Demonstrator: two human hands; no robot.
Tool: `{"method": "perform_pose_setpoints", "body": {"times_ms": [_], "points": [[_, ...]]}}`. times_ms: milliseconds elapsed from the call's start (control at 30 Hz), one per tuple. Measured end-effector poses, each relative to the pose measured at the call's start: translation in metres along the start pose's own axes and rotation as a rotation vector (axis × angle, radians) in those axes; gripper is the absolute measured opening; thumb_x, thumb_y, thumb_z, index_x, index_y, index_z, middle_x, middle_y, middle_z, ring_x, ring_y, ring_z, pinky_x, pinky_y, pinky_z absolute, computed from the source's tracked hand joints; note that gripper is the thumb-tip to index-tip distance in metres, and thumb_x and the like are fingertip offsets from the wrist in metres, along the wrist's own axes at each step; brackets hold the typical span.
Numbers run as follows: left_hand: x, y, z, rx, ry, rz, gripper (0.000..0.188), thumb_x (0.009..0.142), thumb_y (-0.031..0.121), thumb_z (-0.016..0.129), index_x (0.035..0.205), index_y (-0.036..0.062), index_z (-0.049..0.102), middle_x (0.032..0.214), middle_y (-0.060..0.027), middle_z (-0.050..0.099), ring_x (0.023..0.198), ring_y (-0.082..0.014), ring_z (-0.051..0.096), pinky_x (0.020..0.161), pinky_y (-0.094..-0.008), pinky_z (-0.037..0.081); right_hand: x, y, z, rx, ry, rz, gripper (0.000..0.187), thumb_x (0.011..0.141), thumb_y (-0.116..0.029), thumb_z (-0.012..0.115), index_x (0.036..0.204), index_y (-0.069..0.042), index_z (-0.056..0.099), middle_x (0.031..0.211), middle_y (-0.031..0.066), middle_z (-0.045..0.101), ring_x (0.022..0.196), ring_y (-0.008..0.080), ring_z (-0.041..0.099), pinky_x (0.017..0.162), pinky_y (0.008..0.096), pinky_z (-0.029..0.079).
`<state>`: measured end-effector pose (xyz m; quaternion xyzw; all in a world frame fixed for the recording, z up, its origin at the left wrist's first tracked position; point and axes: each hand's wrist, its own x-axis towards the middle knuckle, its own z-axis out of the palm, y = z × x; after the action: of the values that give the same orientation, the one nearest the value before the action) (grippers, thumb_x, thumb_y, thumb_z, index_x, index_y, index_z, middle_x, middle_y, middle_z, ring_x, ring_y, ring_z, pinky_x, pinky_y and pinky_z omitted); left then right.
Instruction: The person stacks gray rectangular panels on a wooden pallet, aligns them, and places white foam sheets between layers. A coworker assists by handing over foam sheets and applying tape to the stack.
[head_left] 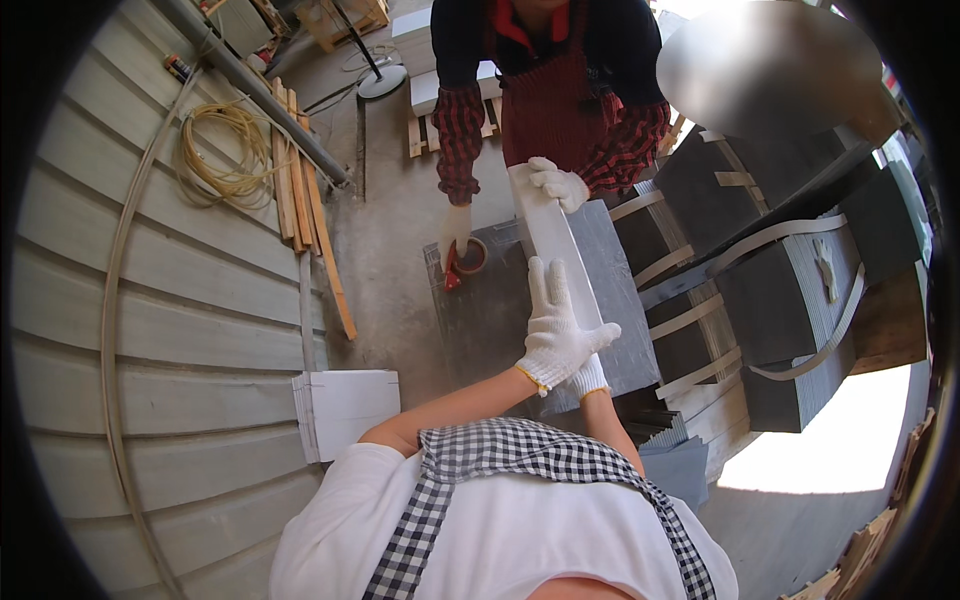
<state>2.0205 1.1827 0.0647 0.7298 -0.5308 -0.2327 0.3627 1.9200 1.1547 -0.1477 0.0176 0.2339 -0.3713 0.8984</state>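
Observation:
A long, narrow white carton (pixel 552 225) lies over a dark grey slab-like surface (pixel 625 330), pointing away from me. My left hand (pixel 562 328), in a white knit glove, rests on its near part with fingers stretched forward and thumb out to the right. Just below it, at the carton's near end, my right hand (pixel 590 377) is also gloved; its fingers are hidden behind the left hand. Across from me, a co-worker's gloved hand (pixel 560 186) lies on the carton's far end. That person's other gloved hand (pixel 455 235) holds a red tape dispenser (pixel 466 260) at the surface's left edge.
Strapped stacks of dark grey panels (pixel 770 330) stand on the right, a loose glove (pixel 825 268) on one. A white box (pixel 352 408) sits at lower left. Timber strips (pixel 308 220) and a coiled hose (pixel 215 155) are by the ribbed wall (pixel 200 330).

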Motion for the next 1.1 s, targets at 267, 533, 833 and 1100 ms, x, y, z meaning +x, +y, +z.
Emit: {"method": "perform_pose_setpoints", "body": {"times_ms": [267, 533, 833, 1100], "points": [[-0.008, 0.013, -0.04, -0.075, -0.158, -0.347, 0.133, 0.063, 0.045, 0.085, 0.15, -0.0057, -0.002, 0.126, -0.0318, 0.055, 0.113, -0.0419, 0.062, 0.097, -0.0438, 0.05, 0.019, 0.016, -0.047, 0.083, 0.115, 0.051, 0.059, 0.103, -0.05, 0.032, 0.138, -0.006, 0.047, 0.128, 0.0128, 0.059, 0.111, 0.0271, 0.061, 0.094, 0.0453, 0.053], [-0.02, -0.003, -0.06, 0.03, -0.235, -0.466, 0.117, 0.068, 0.057, 0.079, 0.138, -0.0116, 0.015, 0.104, -0.0326, 0.064, 0.099, -0.0439, 0.067, 0.087, -0.0453, 0.054, 0.029, 0.023, -0.057, 0.106, 0.165, 0.158, 0.062, 0.104, -0.052, 0.026, 0.138, -0.005, 0.048, 0.131, 0.0141, 0.058, 0.114, 0.0302, 0.059, 0.098, 0.0467, 0.051], [-0.039, -0.034, -0.072, -0.129, -0.128, -0.482, 0.102, 0.07, 0.058, 0.079, 0.127, -0.0071, 0.026, 0.112, -0.0339, 0.061, 0.103, -0.0438, 0.065, 0.089, -0.0439, 0.052, 0.023, 0.023, -0.04, 0.056, 0.357, 0.18, 0.07, 0.103, -0.06, 0.023, 0.143, -0.007, 0.045, 0.144, 0.0126, 0.05, 0.126, 0.0349, 0.051, 0.107, 0.0495, 0.043], [-0.05, -0.076, -0.084, -0.12, -0.111, -0.685, 0.091, 0.072, 0.048, 0.082, 0.125, -0.0075, 0.033, 0.115, -0.0323, 0.061, 0.106, -0.0406, 0.065, 0.091, -0.0429, 0.052, 0.034, 0.028, -0.069, 0.032, 0.38, 0.092, 0.068, 0.101, -0.062, 0.031, 0.141, -0.01, 0.049, 0.141, 0.0085, 0.053, 0.125, 0.0316, 0.052, 0.107, 0.0476, 0.043]]}}
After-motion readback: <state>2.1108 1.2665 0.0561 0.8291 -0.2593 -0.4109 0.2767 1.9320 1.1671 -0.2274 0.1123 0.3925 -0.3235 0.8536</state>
